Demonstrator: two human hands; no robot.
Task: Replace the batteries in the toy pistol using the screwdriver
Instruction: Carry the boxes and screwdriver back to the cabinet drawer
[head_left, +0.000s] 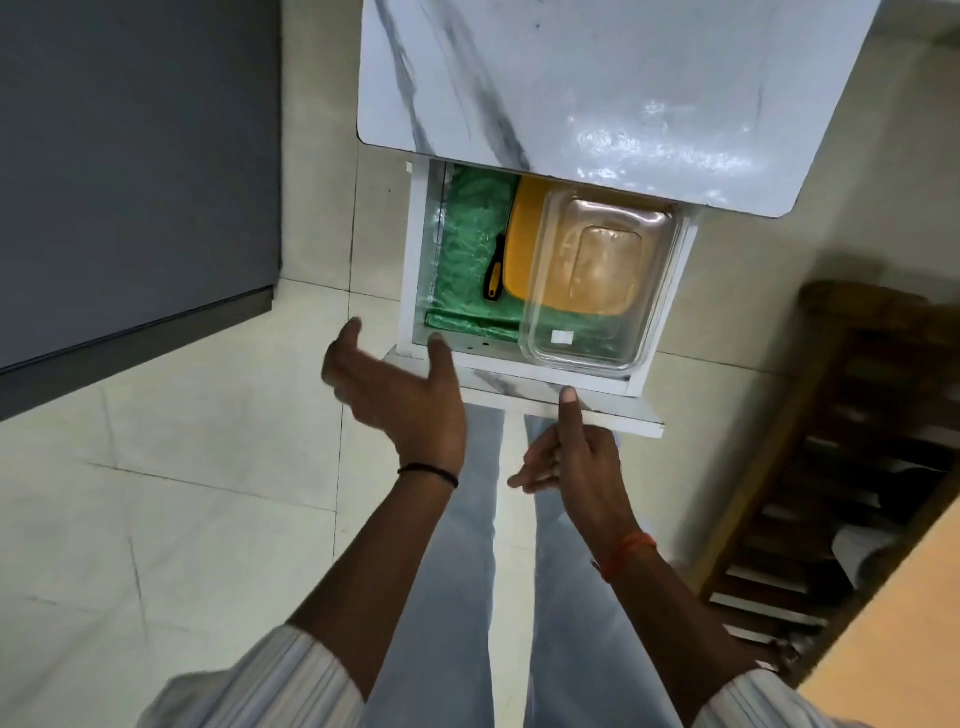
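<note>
A drawer (524, 382) stands pulled out from under a white marble-patterned table (571, 88). Inside it a screwdriver (494, 270) with a black and yellow handle lies on green lining, beside a yellow board. My left hand (400, 395) hovers at the drawer's front left corner, fingers spread and relaxed, holding nothing. Just below the drawer's front panel is my right hand (571, 457), loosely curled, its thumb pointing up against the panel's edge. No toy pistol or batteries show.
A clear glass dish (597, 338) sits in the drawer over a yellow board (524, 228). A dark cabinet (130, 171) stands to the left, a wooden rack (831, 467) to the right. Tiled floor lies below, with my legs under the drawer.
</note>
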